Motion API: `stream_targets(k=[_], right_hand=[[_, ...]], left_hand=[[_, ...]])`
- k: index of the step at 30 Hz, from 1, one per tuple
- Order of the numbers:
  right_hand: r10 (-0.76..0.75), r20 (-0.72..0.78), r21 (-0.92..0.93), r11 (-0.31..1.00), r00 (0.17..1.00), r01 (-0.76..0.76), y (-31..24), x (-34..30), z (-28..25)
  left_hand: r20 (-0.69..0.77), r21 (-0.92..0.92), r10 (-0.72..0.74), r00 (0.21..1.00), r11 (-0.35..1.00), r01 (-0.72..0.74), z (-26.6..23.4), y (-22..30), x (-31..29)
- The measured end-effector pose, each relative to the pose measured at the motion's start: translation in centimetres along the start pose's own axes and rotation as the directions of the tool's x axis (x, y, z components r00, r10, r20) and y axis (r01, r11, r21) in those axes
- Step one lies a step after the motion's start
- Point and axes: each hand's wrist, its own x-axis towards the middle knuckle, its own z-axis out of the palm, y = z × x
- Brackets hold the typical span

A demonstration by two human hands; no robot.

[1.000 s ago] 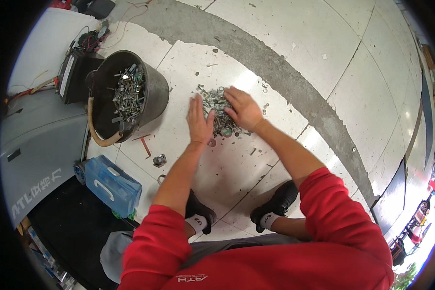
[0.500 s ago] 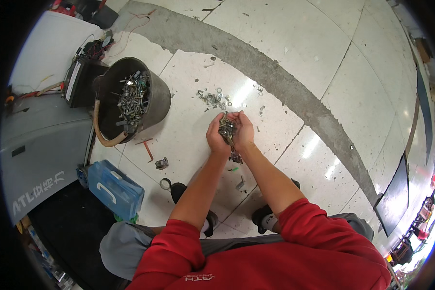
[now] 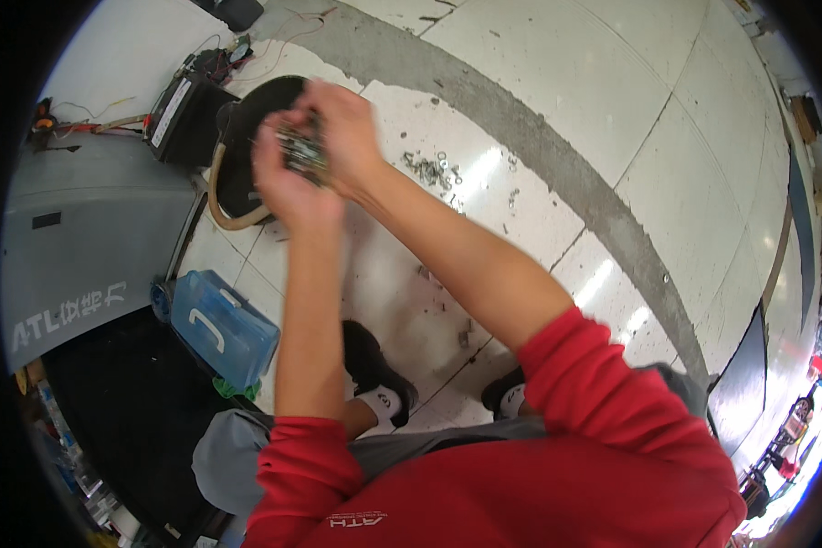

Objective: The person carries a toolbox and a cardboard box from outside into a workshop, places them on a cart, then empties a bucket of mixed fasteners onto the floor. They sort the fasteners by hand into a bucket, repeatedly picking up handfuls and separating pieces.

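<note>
My left hand point(image 3: 292, 190) and my right hand point(image 3: 345, 132) are cupped together over the dark bucket point(image 3: 237, 151). Between them they carry a heap of mixed screws and bolts point(image 3: 300, 152), slightly smeared by motion. Both hands and the heap hide most of the bucket's inside. Its tan hose-covered handle point(image 3: 216, 187) hangs on the near left side. On the floor to the right of my hands lies a small scatter of screws, nuts and washers point(image 3: 434, 171).
A black battery-like box point(image 3: 189, 119) stands left of the bucket, with thin wires behind it. Nearer me lies a blue plastic case point(image 3: 226, 329) beside a grey panel point(image 3: 91, 247). A small metal piece point(image 3: 466, 334) rests on the tiles between my shoes. A rough grey strip point(image 3: 521, 137) crosses the floor.
Both cupped hands have moved left and away from me, from above the floor to over the bucket, carrying the screws and bolts. The scattered hardware stays on the tiles.
</note>
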Motion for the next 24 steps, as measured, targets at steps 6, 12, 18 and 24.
stream_targets(k=[6, 12, 18, 24], right_hand=[[0.099, 0.33, -0.796, 0.563, 0.939, 0.22, 2.6, 2.4, -1.9], [0.081, 0.539, -0.838, -0.05, 0.838, 0.544, -5.3, -9.8, -22.0], [0.597, 0.362, -0.702, -0.331, 0.716, 0.631, -12.3, -22.2, -38.2], [0.528, 0.396, -0.709, -0.343, 0.751, 0.615, -11.6, -30.3, -38.0]], left_hand=[[-0.266, 0.827, 0.246, 0.932, 0.555, 0.089, -6.8, 2.8, 5.1], [0.798, 0.578, -0.055, 0.6, -0.211, -0.788, -7.9, -1.6, -3.4], [0.775, 0.112, -0.541, -0.328, 0.628, -0.77, -16.2, -10.8, -27.1], [0.634, 0.258, -0.729, -0.257, 0.513, -0.819, -16.9, -12.8, -35.5]])
